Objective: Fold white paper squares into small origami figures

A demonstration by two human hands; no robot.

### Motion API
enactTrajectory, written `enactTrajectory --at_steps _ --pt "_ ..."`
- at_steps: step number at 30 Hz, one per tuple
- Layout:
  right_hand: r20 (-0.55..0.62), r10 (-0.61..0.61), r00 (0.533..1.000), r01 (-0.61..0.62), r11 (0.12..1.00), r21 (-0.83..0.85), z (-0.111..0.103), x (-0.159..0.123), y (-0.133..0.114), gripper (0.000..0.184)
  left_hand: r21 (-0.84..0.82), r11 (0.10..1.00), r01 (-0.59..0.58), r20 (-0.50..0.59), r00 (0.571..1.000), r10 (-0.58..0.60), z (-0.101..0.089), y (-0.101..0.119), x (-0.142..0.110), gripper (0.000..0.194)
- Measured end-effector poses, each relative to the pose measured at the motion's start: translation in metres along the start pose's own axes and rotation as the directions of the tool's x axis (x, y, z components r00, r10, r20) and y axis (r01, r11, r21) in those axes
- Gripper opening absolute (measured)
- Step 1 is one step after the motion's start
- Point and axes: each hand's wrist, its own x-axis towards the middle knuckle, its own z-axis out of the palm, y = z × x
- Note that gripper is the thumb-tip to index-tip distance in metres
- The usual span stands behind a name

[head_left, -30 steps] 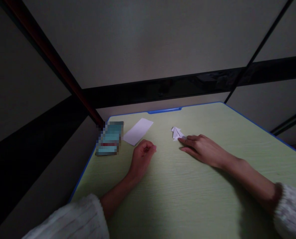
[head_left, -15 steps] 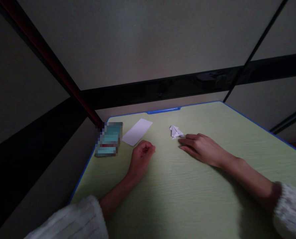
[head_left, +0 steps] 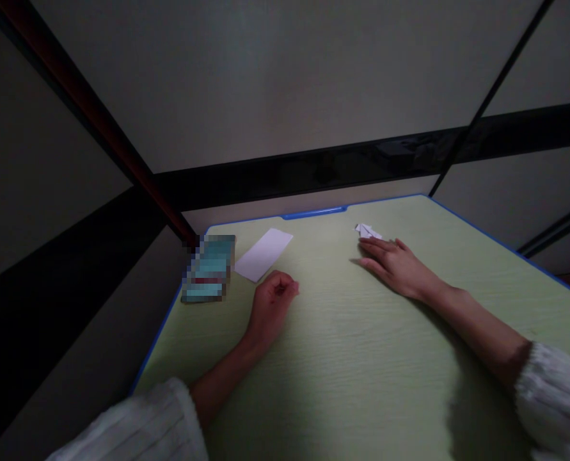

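A small folded white paper figure (head_left: 365,230) lies near the far edge of the pale green table (head_left: 342,358). My right hand (head_left: 394,267) lies flat on the table with fingers stretched out, its fingertips touching the figure's near side. My left hand (head_left: 271,303) rests on the table in a loose fist, with nothing visible inside it. It sits just below a flat white paper slip (head_left: 264,254).
A blurred teal and red packet (head_left: 208,267) lies at the table's far left corner. The table has a blue rim with a blue handle (head_left: 315,212) at the far edge. Dark beams and pale panels rise behind it.
My right hand has slid away from me and to the right, and the folded paper figure has moved with it toward the far edge. My left hand has stayed put.
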Motion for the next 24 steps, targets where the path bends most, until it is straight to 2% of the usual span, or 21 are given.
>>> enactTrajectory --at_steps 3,10,17,20,24 --pt "-0.022 0.032 0.999 -0.033 0.999 -0.021 -0.002 0.001 0.010 0.045 0.006 1.000 0.001 0.003 1.000 -0.001 0.000 -0.001 0.000 0.013" --pt "-0.037 0.087 0.995 -0.091 0.989 -0.119 -0.006 0.000 0.004 0.040 0.056 0.997 -0.056 0.028 0.998 0.055 -0.002 -0.006 0.001 0.014" --pt "-0.048 0.100 0.994 -0.104 0.988 -0.112 0.001 0.001 0.012 0.046 0.218 0.966 -0.138 0.022 0.990 0.137 -0.009 -0.004 0.007 0.016" --pt "-0.056 0.114 0.992 -0.120 0.985 -0.122 0.001 0.001 0.012 0.045 0.383 0.905 -0.187 0.030 0.981 0.191 -0.017 -0.001 0.010 0.015" --pt "-0.075 0.133 0.988 -0.142 0.981 -0.132 0.002 0.001 0.012 0.043 0.639 0.728 -0.250 0.094 0.964 0.248 -0.030 -0.004 0.014 0.008"
